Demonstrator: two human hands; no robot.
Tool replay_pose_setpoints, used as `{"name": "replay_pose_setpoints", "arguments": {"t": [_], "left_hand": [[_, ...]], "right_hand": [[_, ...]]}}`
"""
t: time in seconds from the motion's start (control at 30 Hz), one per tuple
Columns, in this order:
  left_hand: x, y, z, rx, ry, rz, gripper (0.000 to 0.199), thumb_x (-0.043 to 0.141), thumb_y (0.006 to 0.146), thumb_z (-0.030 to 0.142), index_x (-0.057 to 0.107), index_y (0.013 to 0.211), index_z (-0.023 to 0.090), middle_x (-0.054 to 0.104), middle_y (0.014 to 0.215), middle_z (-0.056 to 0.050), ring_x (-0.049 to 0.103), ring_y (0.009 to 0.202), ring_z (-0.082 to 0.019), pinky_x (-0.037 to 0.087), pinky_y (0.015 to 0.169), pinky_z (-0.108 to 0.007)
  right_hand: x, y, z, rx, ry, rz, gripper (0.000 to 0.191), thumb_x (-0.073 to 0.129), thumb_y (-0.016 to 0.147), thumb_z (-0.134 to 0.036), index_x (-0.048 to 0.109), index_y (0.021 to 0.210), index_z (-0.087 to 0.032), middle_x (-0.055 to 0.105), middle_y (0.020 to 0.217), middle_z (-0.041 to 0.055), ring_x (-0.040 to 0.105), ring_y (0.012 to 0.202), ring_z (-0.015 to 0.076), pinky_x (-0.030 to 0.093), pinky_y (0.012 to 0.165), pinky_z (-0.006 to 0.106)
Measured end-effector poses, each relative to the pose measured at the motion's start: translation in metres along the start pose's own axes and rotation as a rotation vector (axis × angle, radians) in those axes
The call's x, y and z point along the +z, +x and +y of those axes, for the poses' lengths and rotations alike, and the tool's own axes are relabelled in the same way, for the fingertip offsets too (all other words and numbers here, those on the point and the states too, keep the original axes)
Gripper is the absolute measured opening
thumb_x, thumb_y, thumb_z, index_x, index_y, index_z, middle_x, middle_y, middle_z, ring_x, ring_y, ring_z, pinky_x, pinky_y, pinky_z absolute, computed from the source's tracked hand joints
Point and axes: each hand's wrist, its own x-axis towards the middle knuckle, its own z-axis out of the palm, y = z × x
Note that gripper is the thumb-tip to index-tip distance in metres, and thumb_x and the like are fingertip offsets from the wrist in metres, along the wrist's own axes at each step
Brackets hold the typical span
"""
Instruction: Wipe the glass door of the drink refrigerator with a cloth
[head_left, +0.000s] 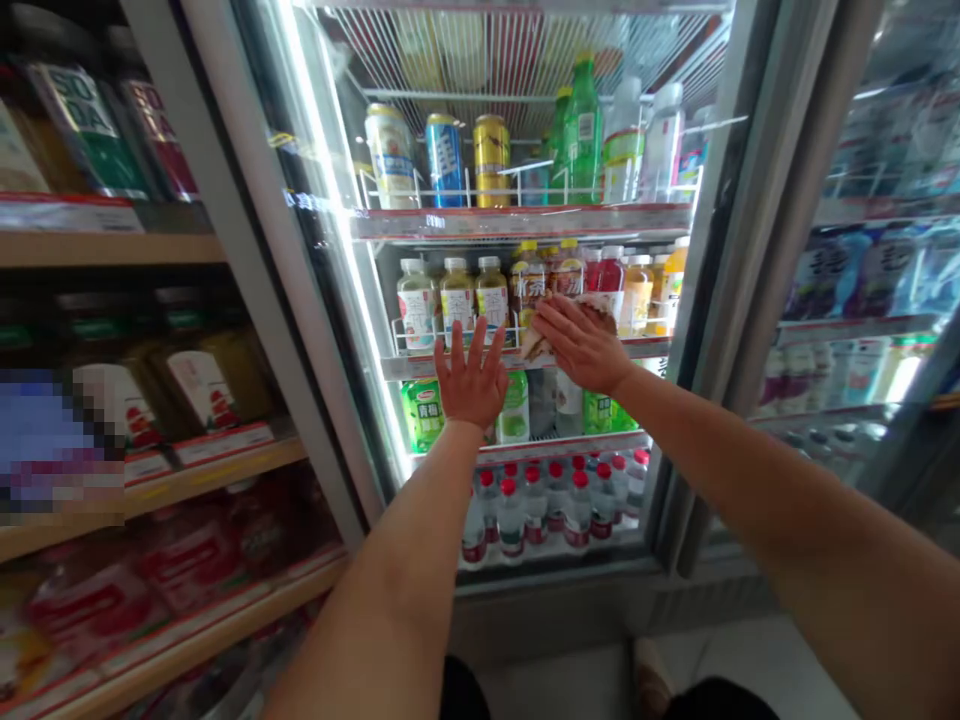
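Note:
My left hand is raised with its fingers spread, palm toward the glass door of a lit drinks fridge. To its right, my right hand lies over a crumpled, light-coloured cloth with brown patches, pressing it toward the glass. Cloth edges show on both sides of the fingers; the part under the palm is hidden. Behind the hands stand bottles with white caps and brown drink bottles with yellow caps on the middle shelf.
Cans and green bottles fill the upper fridge shelf; red-capped water bottles stand at the bottom. A metal door frame and another fridge section are on the right. Wooden shelves with bottles line the left.

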Motion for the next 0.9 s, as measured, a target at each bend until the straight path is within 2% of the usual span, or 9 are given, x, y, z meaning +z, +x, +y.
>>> {"name": "replay_pose_setpoints", "arguments": {"t": [0.07,0.1,0.23,0.3,0.47,0.6,0.67,0.77,0.9], "left_hand": [[0.0,0.0,0.0,0.015,0.013,0.015,0.058,0.052,0.099,0.027,0.048,0.156,0.028,0.037,0.165,-0.004,0.004,0.16,-0.028,0.0,0.131,-0.059],[-0.001,0.0,0.0,0.02,0.016,0.018,0.058,0.052,0.098,0.027,0.047,0.156,0.028,0.037,0.165,-0.004,0.004,0.16,-0.028,0.0,0.131,-0.059],[-0.002,0.001,0.0,-0.01,-0.022,-0.015,0.058,0.052,0.098,0.027,0.048,0.155,0.029,0.039,0.165,-0.004,0.007,0.16,-0.028,0.0,0.131,-0.058],[-0.004,0.001,0.002,-0.034,-0.047,-0.039,0.057,0.052,0.098,0.027,0.05,0.155,0.029,0.039,0.164,-0.004,0.01,0.16,-0.029,0.001,0.131,-0.059],[-0.011,0.005,0.004,-0.057,-0.019,0.013,0.049,0.053,0.097,0.03,0.059,0.146,0.029,0.051,0.157,-0.004,0.027,0.157,-0.03,0.013,0.129,-0.057],[-0.021,0.035,0.0,-0.134,-0.003,0.142,0.048,0.048,0.097,0.03,0.062,0.142,0.023,0.058,0.15,-0.01,0.045,0.146,-0.03,0.027,0.124,-0.054],[-0.023,0.059,-0.002,-0.18,-0.012,0.17,0.051,0.048,0.097,0.029,0.058,0.147,0.022,0.05,0.157,-0.012,0.039,0.149,-0.032,0.025,0.124,-0.057],[-0.021,0.087,-0.005,-0.199,-0.064,0.137,0.057,0.046,0.098,0.027,0.049,0.155,0.025,0.033,0.168,-0.007,0.019,0.159,-0.032,0.011,0.128,-0.061],[-0.014,0.095,-0.004,-0.202,-0.075,0.1,0.06,0.042,0.1,0.029,0.041,0.16,0.027,0.025,0.17,0.0,0.002,0.161,-0.023,-0.003,0.13,-0.059]], "right_hand": [[-0.008,0.004,0.011,-0.028,-0.012,-0.012,0.057,0.043,0.102,-0.021,0.041,0.159,-0.027,0.048,0.161,0.0036,0.036,0.154,0.0253,0.032,0.126,0.05],[-0.013,0.009,0.019,0.008,-0.026,0.008,0.057,0.044,0.102,-0.021,0.043,0.158,-0.026,0.047,0.161,0.0037,0.036,0.154,0.0256,0.03,0.126,0.051],[-0.024,0.035,0.047,0.366,-0.083,0.223,0.059,0.04,0.101,-0.025,0.039,0.16,-0.026,0.041,0.165,0.0057,0.029,0.157,0.029,0.025,0.126,0.058],[-0.021,0.041,0.051,0.46,-0.091,0.291,0.059,0.038,0.102,-0.028,0.037,0.161,-0.026,0.041,0.165,0.0058,0.027,0.158,0.0305,0.024,0.126,0.06],[-0.011,0.034,0.041,0.483,-0.091,0.312,0.064,0.04,0.1,-0.03,0.03,0.163,-0.029,0.038,0.166,0.005,0.027,0.157,0.0331,0.024,0.126,0.062],[-0.012,0.031,0.039,0.491,-0.097,0.277,0.067,0.041,0.098,-0.029,0.03,0.163,-0.026,0.038,0.166,0.0065,0.026,0.157,0.0333,0.024,0.127,0.06],[-0.012,0.031,0.04,0.486,-0.137,0.287,0.067,0.042,0.097,-0.029,0.031,0.163,-0.025,0.04,0.165,0.0073,0.029,0.156,0.0325,0.027,0.127,0.059],[-0.009,0.03,0.042,0.462,-0.201,0.334,0.071,0.043,0.098,-0.029,0.023,0.166,-0.028,0.042,0.163,0.0067,0.034,0.154,0.0322,0.032,0.124,0.059],[-0.007,0.027,0.04,0.45,-0.221,0.353,0.075,0.043,0.099,-0.029,0.013,0.167,-0.031,0.041,0.164,0.0043,0.034,0.154,0.0331,0.032,0.124,0.061]]}}
